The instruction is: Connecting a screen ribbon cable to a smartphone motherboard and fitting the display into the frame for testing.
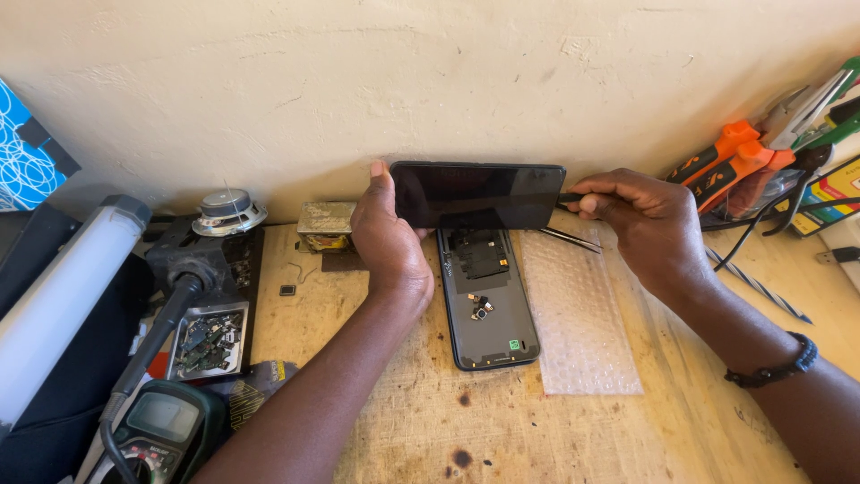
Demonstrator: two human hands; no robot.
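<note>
Black phone screen point(477, 195) held on edge against the wall.
Left hand point(387, 240) grips its left end; right hand point(647, 220) pinches a thin tool point(568, 198) at its right end, above the opened phone body point(486, 300) on the wooden bench point(421, 421).

Multimeter point(161, 435) (bottom edge) cut off

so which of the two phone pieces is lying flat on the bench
The open phone body, inner parts facing up, lies flat on the wooden bench. The dark screen panel stands on its long edge instead, held between the left hand and right hand.
</note>
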